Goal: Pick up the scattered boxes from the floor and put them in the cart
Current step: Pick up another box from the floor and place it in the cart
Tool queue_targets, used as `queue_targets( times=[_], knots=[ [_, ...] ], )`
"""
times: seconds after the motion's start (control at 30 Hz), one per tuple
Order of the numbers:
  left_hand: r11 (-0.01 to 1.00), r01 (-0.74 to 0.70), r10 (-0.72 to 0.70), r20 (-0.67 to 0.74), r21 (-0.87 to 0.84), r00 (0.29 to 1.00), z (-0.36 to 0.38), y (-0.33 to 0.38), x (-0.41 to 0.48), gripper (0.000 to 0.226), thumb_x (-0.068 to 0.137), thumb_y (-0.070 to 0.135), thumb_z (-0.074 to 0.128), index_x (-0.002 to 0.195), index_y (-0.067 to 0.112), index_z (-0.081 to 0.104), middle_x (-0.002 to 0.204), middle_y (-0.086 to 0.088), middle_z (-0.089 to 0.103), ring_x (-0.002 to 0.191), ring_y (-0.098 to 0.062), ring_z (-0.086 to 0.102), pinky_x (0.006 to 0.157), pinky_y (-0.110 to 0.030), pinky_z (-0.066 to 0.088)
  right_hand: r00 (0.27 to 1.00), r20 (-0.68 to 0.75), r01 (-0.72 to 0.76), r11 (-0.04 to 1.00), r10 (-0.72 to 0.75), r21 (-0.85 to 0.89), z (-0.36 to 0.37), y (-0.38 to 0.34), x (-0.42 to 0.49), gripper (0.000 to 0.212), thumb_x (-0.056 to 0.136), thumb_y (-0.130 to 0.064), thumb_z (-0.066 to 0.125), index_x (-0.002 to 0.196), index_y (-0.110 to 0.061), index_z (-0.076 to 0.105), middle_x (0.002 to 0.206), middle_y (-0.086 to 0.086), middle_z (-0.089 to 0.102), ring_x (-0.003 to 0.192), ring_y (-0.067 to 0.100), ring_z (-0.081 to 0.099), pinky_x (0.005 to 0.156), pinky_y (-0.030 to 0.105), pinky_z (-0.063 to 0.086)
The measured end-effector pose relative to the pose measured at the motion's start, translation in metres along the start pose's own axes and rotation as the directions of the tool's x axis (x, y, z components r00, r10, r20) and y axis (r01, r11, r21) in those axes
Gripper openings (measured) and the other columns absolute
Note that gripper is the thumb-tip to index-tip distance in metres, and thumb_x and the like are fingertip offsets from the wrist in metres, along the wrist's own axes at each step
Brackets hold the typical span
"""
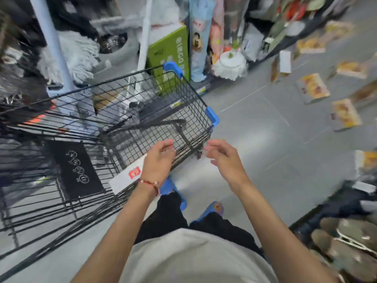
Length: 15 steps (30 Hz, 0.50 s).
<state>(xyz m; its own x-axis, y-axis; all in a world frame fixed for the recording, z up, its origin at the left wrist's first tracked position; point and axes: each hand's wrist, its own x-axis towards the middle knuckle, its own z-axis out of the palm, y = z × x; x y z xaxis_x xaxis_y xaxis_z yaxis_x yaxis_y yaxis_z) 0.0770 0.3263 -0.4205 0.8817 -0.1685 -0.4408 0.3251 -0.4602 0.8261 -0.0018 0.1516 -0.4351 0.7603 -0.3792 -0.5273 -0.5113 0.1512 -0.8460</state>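
A black wire shopping cart (195,94) with blue corner guards stands in front of me on the left. Its basket holds no boxes that I can see. Several flat boxes with yellow-orange prints lie scattered on the grey floor at the right, among them one box (313,88) and another box (344,114) nearer me. My left hand (160,158) hovers over the cart's near rim, fingers loosely curled, holding nothing. My right hand (223,158) floats just right of the cart's corner, also relaxed and holding nothing. The picture is motion-blurred.
A white handle label (124,178) and a black warning flap (74,170) sit on the cart's near end. Shelves of mops, a green carton (169,52) and tall packages line the far side. A low display of goods (342,237) stands at the right.
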Motion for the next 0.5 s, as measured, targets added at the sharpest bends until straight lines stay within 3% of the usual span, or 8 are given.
queue_targets(
  times=[0.1, 0.23, 0.33, 0.5],
  knots=[
    [0.995, -0.089, 0.085, 0.093, 0.035, 0.992, 0.040, 0.026, -0.005, 0.023, 0.094, 0.002, 0.062, 0.110, 0.017, 0.069, 0.112, -0.001, 0.070, 0.102, -0.012, 0.063, 0.104, -0.040, 0.050, 0.995, -0.102, -0.014, 0.996, 0.024, 0.093, -0.043, 0.006, -0.017, 0.024, 0.099, -0.001, 0.056, 0.113, -0.017, 0.068, 0.114, 0.008, 0.074, 0.100, 0.021, 0.067, 0.094, 0.031, 0.050],
    [0.984, -0.168, 0.149, 0.258, 0.053, 0.955, 0.093, 0.057, -0.007, 0.024, 0.096, 0.004, 0.061, 0.111, 0.021, 0.067, 0.117, -0.004, 0.072, 0.102, -0.012, 0.065, 0.097, -0.033, 0.050, 0.970, -0.236, -0.006, 0.982, 0.051, 0.188, -0.093, 0.009, -0.034, 0.020, 0.101, -0.005, 0.057, 0.115, -0.016, 0.067, 0.119, 0.011, 0.072, 0.102, 0.020, 0.067, 0.102, 0.035, 0.049],
    [0.978, -0.200, 0.164, 0.355, 0.065, 0.920, 0.134, 0.078, -0.001, 0.025, 0.096, 0.003, 0.059, 0.117, 0.013, 0.067, 0.116, -0.005, 0.071, 0.102, -0.011, 0.064, 0.095, -0.031, 0.048, 0.942, -0.324, 0.002, 0.964, 0.087, 0.264, -0.125, 0.013, -0.035, 0.022, 0.101, -0.005, 0.057, 0.114, -0.018, 0.068, 0.117, 0.009, 0.073, 0.100, 0.018, 0.067, 0.097, 0.034, 0.050],
    [0.977, -0.205, 0.148, 0.503, 0.061, 0.852, 0.196, 0.113, 0.021, 0.024, 0.096, 0.004, 0.058, 0.109, 0.023, 0.065, 0.114, -0.002, 0.071, 0.110, -0.020, 0.066, 0.088, -0.024, 0.045, 0.899, -0.408, -0.002, 0.934, 0.158, 0.358, -0.170, 0.006, -0.018, 0.020, 0.101, -0.011, 0.059, 0.107, -0.027, 0.068, 0.113, 0.002, 0.073, 0.096, 0.014, 0.068, 0.090, 0.032, 0.050]
  ],
)
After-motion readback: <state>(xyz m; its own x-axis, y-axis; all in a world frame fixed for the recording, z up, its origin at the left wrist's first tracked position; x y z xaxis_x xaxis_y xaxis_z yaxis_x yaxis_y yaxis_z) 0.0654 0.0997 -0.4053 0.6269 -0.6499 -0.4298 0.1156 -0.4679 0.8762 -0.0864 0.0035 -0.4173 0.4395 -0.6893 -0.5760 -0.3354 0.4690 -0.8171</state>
